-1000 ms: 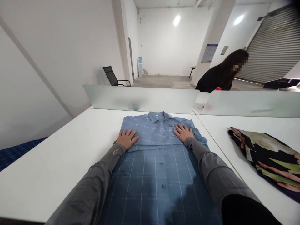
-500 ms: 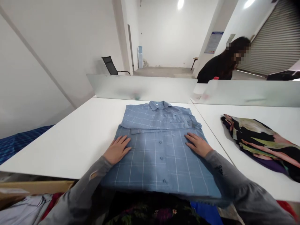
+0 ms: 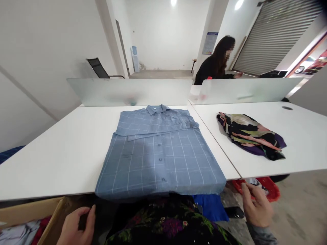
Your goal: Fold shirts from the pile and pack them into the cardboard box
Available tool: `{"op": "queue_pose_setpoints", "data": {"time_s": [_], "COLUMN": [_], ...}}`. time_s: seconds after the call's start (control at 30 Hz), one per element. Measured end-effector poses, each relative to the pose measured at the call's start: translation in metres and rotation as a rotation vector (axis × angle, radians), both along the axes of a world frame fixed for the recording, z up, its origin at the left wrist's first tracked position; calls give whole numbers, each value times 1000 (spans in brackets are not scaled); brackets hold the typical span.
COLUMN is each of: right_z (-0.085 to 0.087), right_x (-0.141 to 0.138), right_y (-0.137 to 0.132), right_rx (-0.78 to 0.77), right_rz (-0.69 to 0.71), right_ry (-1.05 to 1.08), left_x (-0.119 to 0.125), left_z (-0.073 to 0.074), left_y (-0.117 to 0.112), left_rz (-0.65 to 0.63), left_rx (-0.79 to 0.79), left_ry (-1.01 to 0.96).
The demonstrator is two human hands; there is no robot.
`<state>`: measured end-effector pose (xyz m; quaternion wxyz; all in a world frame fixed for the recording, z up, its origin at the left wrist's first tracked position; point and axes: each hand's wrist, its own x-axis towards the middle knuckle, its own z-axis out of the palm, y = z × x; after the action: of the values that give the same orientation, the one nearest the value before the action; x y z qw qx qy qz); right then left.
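Observation:
A blue shirt (image 3: 143, 156) with white check lines lies flat and buttoned, collar away from me. Its sleeves are folded across the chest, and its hem hangs a little over the front edge of the white table (image 3: 63, 153). My left hand (image 3: 76, 224) is below the table edge at the lower left, near a cardboard box, fingers loosely curled with a gap between thumb and fingers. Off the shirt's right side, my right hand (image 3: 258, 204) hovers in front of a red basket, its fingers half bent. Neither hand touches the shirt, and I see nothing held in them.
A crumpled dark patterned garment (image 3: 251, 134) lies on the right-hand table. Cloth fills the cardboard box (image 3: 55, 217) and the red basket (image 3: 273, 189) below. Frosted dividers (image 3: 138, 92) line the back. A person in black (image 3: 208, 69) is beyond them.
Both hands have lifted off the shirt and moved outward and down, past the table's front edge. My view has turned right. The shirt keeps its folded shape.

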<state>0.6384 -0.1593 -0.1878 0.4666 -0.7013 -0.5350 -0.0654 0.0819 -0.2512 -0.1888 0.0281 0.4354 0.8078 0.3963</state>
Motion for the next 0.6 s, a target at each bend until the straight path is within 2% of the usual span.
{"op": "queue_pose_setpoints", "data": {"time_s": [0.03,0.1,0.2,0.27,0.33,0.47,0.53,0.6], "right_z": [-5,-15,-26,-30,-30,-21,-10,7], "right_x": [-5,-18,-37,-45,-48,-41,-37,-35], "right_y": [-5,-8,-4,0,0,-8,-12,-12], "right_rx": [-62,-235,-371,-359,-360,-433,-447,-412], "right_rz": [-5,130,417,501,542,578,567,553], "right_ry": [117,381,751,907,1007,1054,1057,1092], "left_x": [3,9,15,14,10,2,2,4], "left_z": [0,0,-5,-13,-23,-35,-28,-10], "left_y": [0,6,25,34,37,26,19,16], "left_rz": [65,73,-140,-255,-301,-340,-377,-406], "left_rx": [-48,-61,93,158,132,-64,-125,-132], "left_ry": [-135,-428,-810,-957,-1030,-1037,-991,-967]}}
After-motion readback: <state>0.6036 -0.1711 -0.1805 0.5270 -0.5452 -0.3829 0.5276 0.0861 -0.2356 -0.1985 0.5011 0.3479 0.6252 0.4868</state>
